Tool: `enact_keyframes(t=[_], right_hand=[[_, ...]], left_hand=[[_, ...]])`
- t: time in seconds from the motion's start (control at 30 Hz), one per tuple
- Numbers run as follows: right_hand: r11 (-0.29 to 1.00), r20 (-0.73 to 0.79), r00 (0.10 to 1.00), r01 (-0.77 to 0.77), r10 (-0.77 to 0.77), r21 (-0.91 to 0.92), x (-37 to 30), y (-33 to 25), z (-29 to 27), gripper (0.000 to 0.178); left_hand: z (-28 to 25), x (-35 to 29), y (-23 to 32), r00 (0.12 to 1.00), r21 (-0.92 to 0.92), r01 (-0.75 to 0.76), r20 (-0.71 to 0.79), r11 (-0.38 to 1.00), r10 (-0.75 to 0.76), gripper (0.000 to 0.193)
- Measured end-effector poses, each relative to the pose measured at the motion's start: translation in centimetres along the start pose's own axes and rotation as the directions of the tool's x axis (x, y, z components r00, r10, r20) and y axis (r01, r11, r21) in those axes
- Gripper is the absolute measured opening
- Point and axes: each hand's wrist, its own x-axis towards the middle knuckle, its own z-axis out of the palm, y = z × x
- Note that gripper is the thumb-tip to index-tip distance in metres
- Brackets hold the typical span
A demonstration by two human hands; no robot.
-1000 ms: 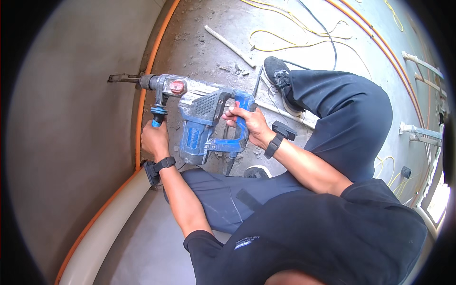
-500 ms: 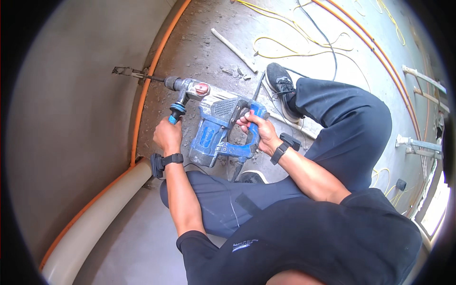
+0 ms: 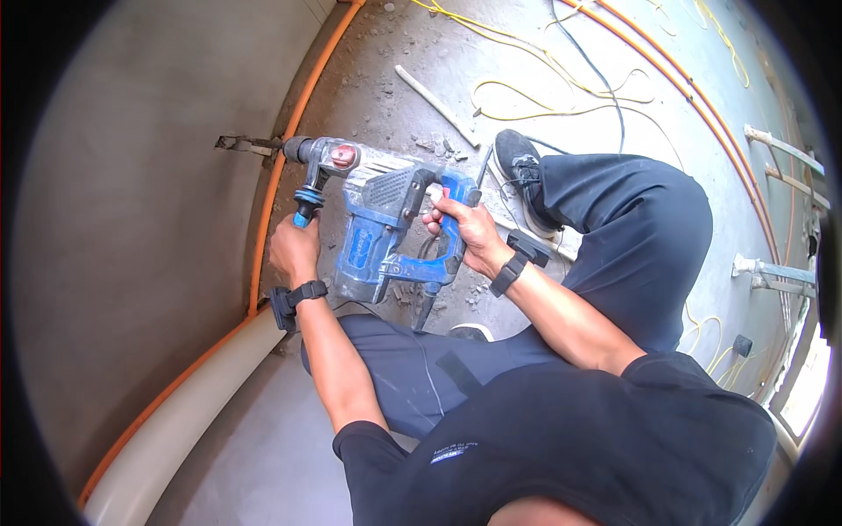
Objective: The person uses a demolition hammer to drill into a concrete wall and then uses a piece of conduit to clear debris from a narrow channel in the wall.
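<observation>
A dusty blue and silver rotary hammer drill (image 3: 386,197) lies sideways across my front, its chuck pointing left at the grey wall (image 3: 149,158). My left hand (image 3: 294,247) is wrapped round the black and blue side handle (image 3: 308,207) below the chuck. At the rear, my right hand (image 3: 467,230) grips the blue D-shaped main handle (image 3: 456,197). The bit passes over the orange pipe and reaches into a rough slot (image 3: 246,145) chipped in the wall; its tip is hidden there.
An orange pipe (image 3: 274,188) follows the wall's base, beside a thick white pipe (image 3: 206,390). Rubble and a pale stick (image 3: 437,106) lie on the floor. Yellow cord (image 3: 535,110) and a dark cable (image 3: 605,83) loop farther off. Metal brackets (image 3: 781,149) stand at the right.
The drill and both hands have shifted left toward the wall. Less of the bit shows now, with the chuck close to the orange pipe. Both grips stay the same.
</observation>
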Motion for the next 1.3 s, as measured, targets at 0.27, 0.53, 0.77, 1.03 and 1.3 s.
enact_keyframes(t=[0.27, 0.53, 0.77, 1.03, 1.3], right_hand=[[0.963, 0.067, 0.99, 0.137, -0.125, -0.23, -1.8, -2.4, 2.4, 0.017], [0.973, 0.006, 0.991, 0.135, -0.136, -0.187, -2.4, -3.1, 3.2, 0.023], [0.956, 0.109, 0.969, 0.237, -0.221, -0.171, -3.2, -3.4, 2.9, 0.025], [0.938, 0.198, 0.951, 0.278, -0.238, -0.206, -2.5, -2.7, 2.0, 0.032], [0.928, 0.16, 0.962, 0.258, -0.221, -0.269, -2.3, -3.4, 3.7, 0.024]], left_hand=[[4.8, 0.7, -0.3, 0.994, -0.183, 0.095, 0.072, 0.979, -0.083, 0.049], [4.3, -0.6, 0.5, 0.989, -0.143, 0.089, 0.132, 0.986, -0.07, 0.049], [2.5, -0.4, 1.1, 0.996, -0.245, 0.084, 0.015, 0.966, -0.083, 0.047], [4.0, 0.3, 1.0, 0.99, -0.289, 0.049, -0.111, 0.956, -0.084, 0.046], [5.7, 0.6, 0.8, 0.993, -0.327, 0.119, 0.028, 0.938, -0.117, 0.049]])
